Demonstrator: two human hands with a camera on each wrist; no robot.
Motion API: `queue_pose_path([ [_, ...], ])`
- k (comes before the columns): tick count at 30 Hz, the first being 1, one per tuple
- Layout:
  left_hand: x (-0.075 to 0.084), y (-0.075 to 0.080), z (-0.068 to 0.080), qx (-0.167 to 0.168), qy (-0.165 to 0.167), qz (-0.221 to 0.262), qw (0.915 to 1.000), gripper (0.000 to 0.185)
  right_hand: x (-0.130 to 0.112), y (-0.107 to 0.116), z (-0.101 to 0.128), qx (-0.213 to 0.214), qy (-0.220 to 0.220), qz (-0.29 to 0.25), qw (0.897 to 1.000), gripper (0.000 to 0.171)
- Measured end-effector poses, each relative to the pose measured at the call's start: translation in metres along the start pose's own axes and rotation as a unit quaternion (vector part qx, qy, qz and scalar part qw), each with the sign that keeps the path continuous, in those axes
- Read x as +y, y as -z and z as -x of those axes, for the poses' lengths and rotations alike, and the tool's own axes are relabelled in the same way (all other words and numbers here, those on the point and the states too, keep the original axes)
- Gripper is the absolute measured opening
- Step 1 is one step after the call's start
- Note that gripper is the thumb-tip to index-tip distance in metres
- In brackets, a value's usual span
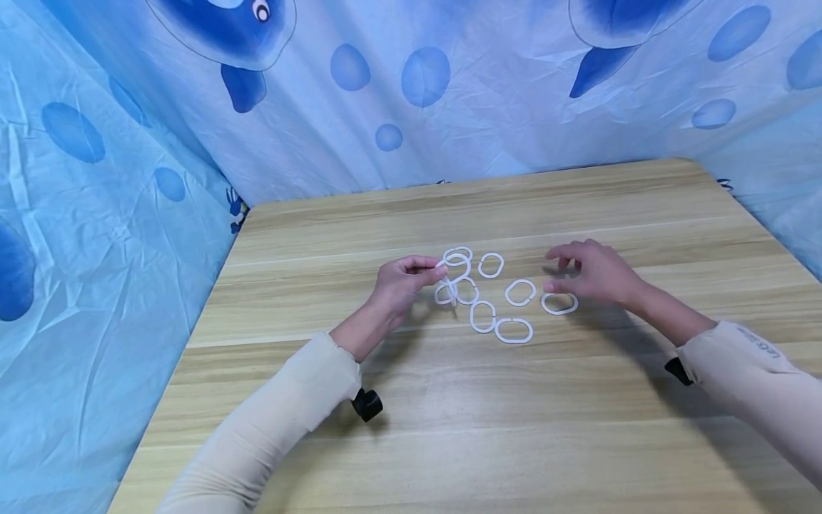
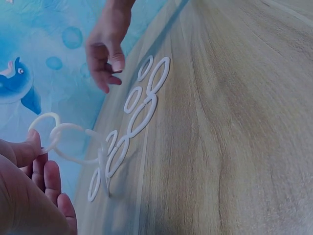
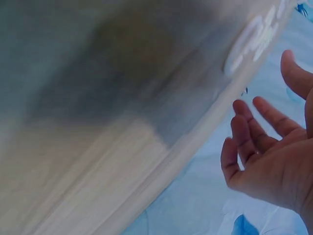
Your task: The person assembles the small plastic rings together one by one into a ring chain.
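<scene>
Presently, the left hand [image 1: 399, 284] pinches a linked chain [image 2: 73, 159] above the desk [image 1: 449, 442]; more rings [image 1: 514, 341] lie midway; the last ring [image 1: 559, 313], long axis running left to right, sits just beneath the nearer right hand [image 1: 594, 273], fingers parted, holding nothing.

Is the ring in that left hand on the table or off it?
Off the table: in the left wrist view, the left hand pinches the ring raised above it.

Downward head and nearer wrist views share the table [image 1: 462, 421].
</scene>
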State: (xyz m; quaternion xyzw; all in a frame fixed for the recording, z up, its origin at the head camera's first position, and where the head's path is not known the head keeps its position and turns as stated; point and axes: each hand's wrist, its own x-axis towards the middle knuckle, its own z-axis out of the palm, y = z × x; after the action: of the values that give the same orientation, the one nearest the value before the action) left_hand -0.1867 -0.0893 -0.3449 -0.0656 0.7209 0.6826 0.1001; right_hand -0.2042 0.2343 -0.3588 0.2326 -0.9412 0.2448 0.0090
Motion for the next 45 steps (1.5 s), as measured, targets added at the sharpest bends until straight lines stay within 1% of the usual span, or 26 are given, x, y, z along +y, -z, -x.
queue_pose_path([
  [3,0.0,0.0,0.0,0.0,0.0,0.001,1.0,0.02,-0.003,-0.004,0.008,0.022,0.015,0.054,0.998,0.056],
  [6,-0.001,0.0,0.0,-0.002,0.0,0.001,1.0,0.019,-0.007,-0.008,0.014,0.035,0.009,0.092,0.995,0.057],
  [12,-0.001,-0.001,0.0,-0.002,0.001,-0.001,1.0,0.02,-0.014,-0.016,0.022,0.023,-0.022,0.157,0.987,0.064],
  [15,-0.001,-0.001,0.0,-0.001,0.0,-0.005,1.0,0.02,-0.014,-0.02,0.024,0.029,-0.025,0.176,0.984,0.057],
  [18,-0.002,-0.001,-0.001,-0.001,-0.001,-0.006,1.0,0.02,-0.015,-0.023,0.025,0.051,-0.016,0.177,0.983,0.05],
  [21,-0.002,-0.001,0.0,-0.001,0.0,-0.004,1.0,0.021,-0.016,-0.025,0.026,0.072,-0.006,0.172,0.982,0.054],
  [25,-0.002,-0.002,0.0,-0.001,0.001,-0.004,1.0,0.021,-0.019,-0.026,0.027,0.084,-0.005,0.157,0.984,0.056],
  [30,-0.003,-0.002,-0.001,-0.002,0.004,-0.009,1.0,0.02,-0.022,-0.028,0.027,0.082,-0.015,0.137,0.987,0.054],
  [36,-0.002,-0.003,-0.001,-0.005,0.005,-0.01,0.9999,0.019,-0.022,-0.027,0.027,0.083,-0.014,0.122,0.989,0.039],
  [41,-0.002,-0.004,-0.001,-0.004,0.005,-0.011,0.9999,0.018,-0.023,-0.026,0.027,0.07,-0.022,0.123,0.99,0.043],
  [45,-0.002,-0.004,-0.001,-0.004,0.002,-0.011,0.9999,0.02,-0.023,-0.026,0.027,0.044,-0.029,0.123,0.991,0.044],
])
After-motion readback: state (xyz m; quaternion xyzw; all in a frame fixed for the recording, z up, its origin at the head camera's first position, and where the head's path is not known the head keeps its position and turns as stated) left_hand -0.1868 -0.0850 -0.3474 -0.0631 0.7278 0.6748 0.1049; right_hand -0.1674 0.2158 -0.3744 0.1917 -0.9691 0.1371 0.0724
